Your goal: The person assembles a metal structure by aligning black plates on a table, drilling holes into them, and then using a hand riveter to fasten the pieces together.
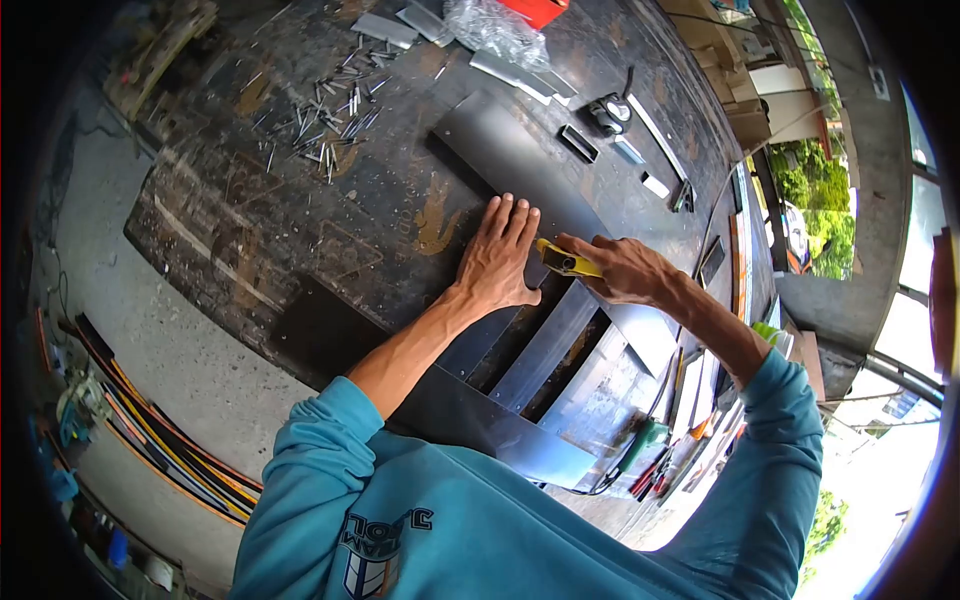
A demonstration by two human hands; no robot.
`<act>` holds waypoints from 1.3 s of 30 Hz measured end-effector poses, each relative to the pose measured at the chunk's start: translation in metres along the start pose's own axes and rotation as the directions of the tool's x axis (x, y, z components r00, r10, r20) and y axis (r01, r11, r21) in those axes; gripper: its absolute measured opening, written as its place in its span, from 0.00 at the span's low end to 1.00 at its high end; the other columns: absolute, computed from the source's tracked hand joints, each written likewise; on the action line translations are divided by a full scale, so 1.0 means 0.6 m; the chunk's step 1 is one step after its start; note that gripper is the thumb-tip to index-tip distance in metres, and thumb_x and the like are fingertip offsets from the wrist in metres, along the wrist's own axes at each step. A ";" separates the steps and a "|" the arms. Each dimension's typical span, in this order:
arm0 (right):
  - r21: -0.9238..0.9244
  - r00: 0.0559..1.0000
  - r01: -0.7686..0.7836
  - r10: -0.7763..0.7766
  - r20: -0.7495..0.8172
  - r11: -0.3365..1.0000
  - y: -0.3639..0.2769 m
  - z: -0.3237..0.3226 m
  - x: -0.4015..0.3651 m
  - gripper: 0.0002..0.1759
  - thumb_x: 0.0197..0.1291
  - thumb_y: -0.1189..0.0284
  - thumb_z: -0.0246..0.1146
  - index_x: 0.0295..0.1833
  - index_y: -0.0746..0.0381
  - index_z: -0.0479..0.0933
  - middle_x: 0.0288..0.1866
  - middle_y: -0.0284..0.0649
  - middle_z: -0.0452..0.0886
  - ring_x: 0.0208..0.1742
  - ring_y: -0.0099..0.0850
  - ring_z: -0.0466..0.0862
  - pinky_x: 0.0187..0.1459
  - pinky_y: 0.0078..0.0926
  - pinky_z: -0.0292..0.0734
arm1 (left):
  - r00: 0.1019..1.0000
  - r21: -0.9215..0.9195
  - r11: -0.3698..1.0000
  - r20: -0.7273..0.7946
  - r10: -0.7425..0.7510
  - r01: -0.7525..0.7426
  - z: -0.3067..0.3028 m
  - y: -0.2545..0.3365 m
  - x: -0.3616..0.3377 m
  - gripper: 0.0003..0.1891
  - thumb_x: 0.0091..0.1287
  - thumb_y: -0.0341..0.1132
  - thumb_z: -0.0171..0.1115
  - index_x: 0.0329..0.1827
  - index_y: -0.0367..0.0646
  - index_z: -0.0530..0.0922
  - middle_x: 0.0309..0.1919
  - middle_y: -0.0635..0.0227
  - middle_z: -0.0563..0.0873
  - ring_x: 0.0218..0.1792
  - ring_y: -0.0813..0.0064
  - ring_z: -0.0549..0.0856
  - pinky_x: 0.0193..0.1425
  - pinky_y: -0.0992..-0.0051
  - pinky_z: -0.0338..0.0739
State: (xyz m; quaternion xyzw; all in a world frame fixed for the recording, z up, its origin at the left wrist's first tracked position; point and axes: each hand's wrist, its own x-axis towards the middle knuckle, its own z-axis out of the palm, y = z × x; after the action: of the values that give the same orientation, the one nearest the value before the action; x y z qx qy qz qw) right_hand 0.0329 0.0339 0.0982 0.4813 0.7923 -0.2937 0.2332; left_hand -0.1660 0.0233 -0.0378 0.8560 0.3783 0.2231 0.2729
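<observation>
My left hand (pixel 497 250) lies with its fingers spread on a dark metal sheet part, near the middle of the view. Just right of it, my right hand (pixel 625 268) is wrapped round a yellow tool (pixel 568 262), whose end rests close to the sheet. A long grey metal sheet (pixel 510 150) runs from the upper middle down under the hands. Below them, flat metal strips (pixel 545 350) form a frame with dark gaps between them.
Many small metal pins (pixel 345 110) lie scattered on the dark worktable (pixel 220 240). Clear plastic wrap (pixel 490 35), a tape measure (pixel 610 115) and a black rectangular ring (pixel 578 143) sit farther back. A green-handled tool (pixel 643 441) with a cable lies at the lower right.
</observation>
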 end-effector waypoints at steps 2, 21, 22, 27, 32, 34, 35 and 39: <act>-0.212 0.994 0.096 -0.083 0.069 0.972 -0.001 -0.017 0.011 0.36 0.58 0.69 0.63 0.72 0.49 0.58 0.31 0.49 0.80 0.34 0.49 0.84 0.35 0.46 0.81 | 0.999 -0.024 1.000 -0.032 -0.010 0.010 -0.001 0.006 0.005 0.58 0.36 0.55 0.80 0.68 0.30 0.63 0.66 0.45 0.65 0.71 0.44 0.60 0.78 0.51 0.48; 0.556 0.856 -0.446 0.516 0.036 0.702 -0.084 0.024 0.024 0.34 0.59 0.64 0.66 0.67 0.65 0.63 0.36 0.41 0.76 0.35 0.31 0.79 0.31 0.27 0.79 | 0.788 -0.335 0.929 -0.526 -0.320 0.154 -0.149 -0.002 -0.298 0.17 0.60 0.37 0.70 0.46 0.37 0.79 0.49 0.56 0.82 0.61 0.51 0.74 0.63 0.56 0.68; 0.571 0.819 -0.515 0.563 0.108 0.640 -0.098 0.016 0.026 0.35 0.60 0.65 0.64 0.69 0.65 0.60 0.39 0.43 0.76 0.42 0.36 0.82 0.37 0.33 0.86 | 0.692 -0.370 0.903 -0.594 -0.410 0.217 -0.125 -0.002 -0.377 0.13 0.67 0.37 0.61 0.48 0.39 0.78 0.53 0.53 0.79 0.63 0.46 0.72 0.65 0.51 0.67; 0.597 0.765 -0.543 0.641 0.063 0.590 -0.090 0.043 0.027 0.37 0.57 0.63 0.65 0.68 0.66 0.60 0.43 0.45 0.75 0.43 0.36 0.84 0.40 0.36 0.89 | 0.760 0.247 0.795 -0.539 -0.362 0.554 -0.016 0.022 -0.473 0.21 0.72 0.49 0.47 0.57 0.43 0.75 0.65 0.40 0.69 0.71 0.39 0.62 0.71 0.39 0.57; 0.637 0.739 -0.500 0.673 -0.039 0.586 -0.095 0.072 0.018 0.40 0.58 0.60 0.66 0.70 0.67 0.57 0.47 0.50 0.76 0.37 0.38 0.87 0.40 0.35 0.89 | 0.789 0.251 0.859 -0.563 -0.246 0.446 -0.002 -0.001 -0.503 0.23 0.70 0.51 0.49 0.58 0.44 0.74 0.65 0.39 0.69 0.73 0.39 0.60 0.72 0.36 0.55; 0.647 0.728 -0.507 0.685 -0.031 0.569 -0.090 0.071 0.014 0.40 0.58 0.61 0.66 0.70 0.66 0.57 0.48 0.51 0.76 0.37 0.39 0.87 0.41 0.36 0.89 | 0.832 0.298 0.886 -0.533 -0.155 0.356 -0.012 -0.013 -0.491 0.19 0.71 0.46 0.48 0.55 0.42 0.73 0.64 0.40 0.70 0.73 0.41 0.61 0.72 0.35 0.55; 0.656 0.728 -0.508 0.685 -0.019 0.558 -0.088 0.071 0.014 0.40 0.59 0.61 0.65 0.71 0.65 0.57 0.48 0.51 0.76 0.37 0.40 0.88 0.41 0.37 0.89 | 0.725 0.344 0.932 -0.669 0.162 0.109 -0.007 -0.054 -0.469 0.21 0.66 0.54 0.58 0.45 0.44 0.79 0.56 0.45 0.78 0.68 0.49 0.70 0.74 0.45 0.53; 0.644 0.708 -0.500 0.701 -0.081 0.579 -0.110 0.085 0.016 0.38 0.60 0.61 0.64 0.71 0.62 0.58 0.47 0.52 0.77 0.39 0.41 0.88 0.43 0.38 0.89 | 0.686 0.260 0.956 -0.721 0.100 0.134 0.014 -0.054 -0.481 0.16 0.67 0.50 0.58 0.44 0.47 0.80 0.59 0.44 0.76 0.70 0.48 0.69 0.76 0.44 0.48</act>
State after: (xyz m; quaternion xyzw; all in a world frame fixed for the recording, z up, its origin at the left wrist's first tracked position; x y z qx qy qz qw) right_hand -0.0259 -0.0191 0.0713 0.8121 0.4756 -0.3370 0.0270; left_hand -0.3556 -0.1832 -0.1150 0.7240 0.4918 0.4829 -0.0270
